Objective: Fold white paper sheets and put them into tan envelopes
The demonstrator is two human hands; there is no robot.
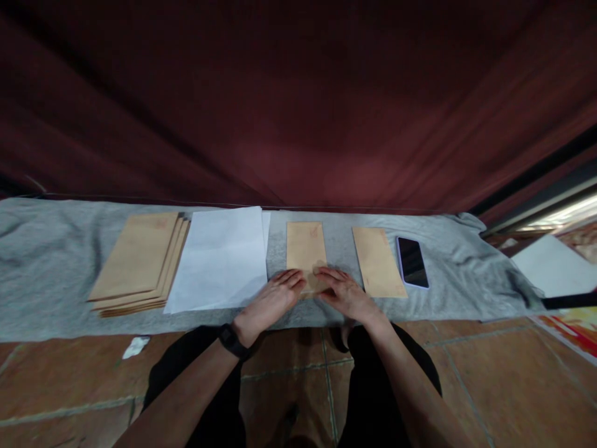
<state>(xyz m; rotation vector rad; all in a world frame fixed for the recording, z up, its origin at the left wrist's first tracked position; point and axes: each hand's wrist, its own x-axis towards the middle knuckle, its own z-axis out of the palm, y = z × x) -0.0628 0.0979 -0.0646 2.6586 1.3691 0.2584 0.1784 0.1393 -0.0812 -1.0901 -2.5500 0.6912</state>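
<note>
Brown envelope, red print illegible, beneath both hands, fingers bent, grip unclear

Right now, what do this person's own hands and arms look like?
The left hand and right hand are ungloved, and the left forearm and right forearm show no sleeves. A black watch or band circles the left wrist; nothing shows on the right one. Whether rings are worn is unclear.
</note>
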